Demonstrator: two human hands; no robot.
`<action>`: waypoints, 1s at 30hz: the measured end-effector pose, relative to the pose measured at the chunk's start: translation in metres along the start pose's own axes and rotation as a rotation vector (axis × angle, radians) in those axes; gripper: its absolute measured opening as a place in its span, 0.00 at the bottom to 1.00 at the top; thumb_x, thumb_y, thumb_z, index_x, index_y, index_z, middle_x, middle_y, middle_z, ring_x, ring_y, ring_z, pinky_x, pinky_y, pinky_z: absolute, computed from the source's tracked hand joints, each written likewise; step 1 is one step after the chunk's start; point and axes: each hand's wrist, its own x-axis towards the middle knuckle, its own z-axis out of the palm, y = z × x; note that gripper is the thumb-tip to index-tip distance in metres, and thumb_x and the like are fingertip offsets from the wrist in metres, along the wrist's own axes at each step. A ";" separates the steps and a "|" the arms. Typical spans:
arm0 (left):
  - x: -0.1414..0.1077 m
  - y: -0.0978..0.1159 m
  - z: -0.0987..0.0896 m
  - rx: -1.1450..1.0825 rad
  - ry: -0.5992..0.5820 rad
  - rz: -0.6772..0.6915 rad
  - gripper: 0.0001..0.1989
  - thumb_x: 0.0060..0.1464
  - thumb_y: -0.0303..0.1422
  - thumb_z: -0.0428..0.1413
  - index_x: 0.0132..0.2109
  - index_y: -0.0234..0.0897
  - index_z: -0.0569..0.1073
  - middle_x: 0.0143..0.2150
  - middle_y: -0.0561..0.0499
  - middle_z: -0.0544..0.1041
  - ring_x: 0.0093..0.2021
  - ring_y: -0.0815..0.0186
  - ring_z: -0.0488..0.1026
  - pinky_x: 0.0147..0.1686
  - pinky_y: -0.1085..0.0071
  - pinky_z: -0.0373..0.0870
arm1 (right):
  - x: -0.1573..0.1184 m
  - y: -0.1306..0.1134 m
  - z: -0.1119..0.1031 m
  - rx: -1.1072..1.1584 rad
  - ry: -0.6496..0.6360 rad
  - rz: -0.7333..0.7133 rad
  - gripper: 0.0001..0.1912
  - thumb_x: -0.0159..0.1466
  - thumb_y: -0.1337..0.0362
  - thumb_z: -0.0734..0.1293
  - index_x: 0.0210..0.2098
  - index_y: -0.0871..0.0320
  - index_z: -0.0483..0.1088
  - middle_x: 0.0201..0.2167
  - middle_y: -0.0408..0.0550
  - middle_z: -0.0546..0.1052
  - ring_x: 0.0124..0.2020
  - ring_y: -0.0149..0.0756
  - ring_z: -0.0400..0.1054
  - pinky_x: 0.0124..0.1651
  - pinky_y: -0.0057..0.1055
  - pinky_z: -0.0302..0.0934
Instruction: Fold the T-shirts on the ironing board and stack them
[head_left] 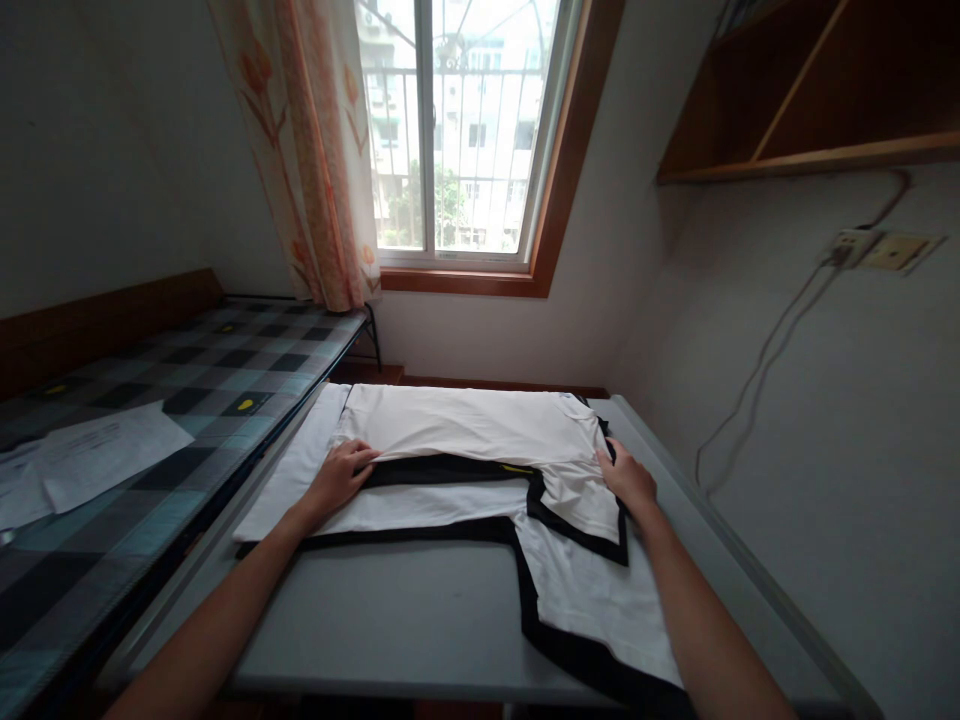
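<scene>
A white T-shirt (465,418) with black fabric along its edges lies partly folded in layers on a grey table. Its lower white layer (457,505) and a short sleeve (600,610) spread toward me, and a folded sleeve (581,500) rests over them. My left hand (345,475) is at the left end of the upper layer, its fingers closed on the cloth edge. At the right end, by the shoulder, my right hand (628,478) pinches the fabric between thumb and fingers. Part of its grip is hidden behind the hand.
The grey table (405,610) extends toward me. A bed with a checked mattress (247,350) stands left, with papers (105,455) on it. A curtain (322,180) hangs beside the window (465,130). Right, a cord (757,370) runs down from a wall socket (855,248) below a wooden shelf (810,150).
</scene>
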 end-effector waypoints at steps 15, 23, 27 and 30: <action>0.000 0.000 0.000 0.004 -0.002 -0.001 0.14 0.59 0.33 0.50 0.47 0.42 0.77 0.43 0.47 0.75 0.45 0.59 0.71 0.48 0.61 0.65 | 0.001 0.001 0.001 -0.001 0.003 -0.005 0.30 0.67 0.49 0.52 0.65 0.53 0.57 0.52 0.58 0.74 0.51 0.51 0.70 0.49 0.41 0.62; 0.000 0.001 -0.001 -0.003 0.006 0.000 0.14 0.58 0.33 0.51 0.47 0.42 0.78 0.43 0.47 0.75 0.44 0.60 0.71 0.48 0.62 0.65 | -0.001 0.000 0.001 -0.008 0.007 -0.003 0.30 0.67 0.49 0.53 0.65 0.53 0.57 0.52 0.58 0.75 0.50 0.51 0.70 0.48 0.41 0.62; -0.001 0.000 0.000 0.012 0.013 0.008 0.14 0.58 0.34 0.51 0.47 0.44 0.78 0.43 0.47 0.75 0.44 0.59 0.71 0.47 0.62 0.66 | -0.001 -0.001 0.000 -0.008 0.010 -0.007 0.30 0.67 0.49 0.53 0.65 0.54 0.57 0.52 0.58 0.75 0.51 0.52 0.70 0.48 0.40 0.62; 0.000 -0.002 0.001 0.020 0.006 0.020 0.13 0.59 0.34 0.52 0.47 0.44 0.78 0.43 0.47 0.75 0.44 0.59 0.71 0.47 0.62 0.65 | 0.000 0.000 0.001 -0.004 0.014 -0.010 0.30 0.67 0.50 0.53 0.65 0.54 0.57 0.53 0.58 0.74 0.51 0.52 0.70 0.49 0.41 0.62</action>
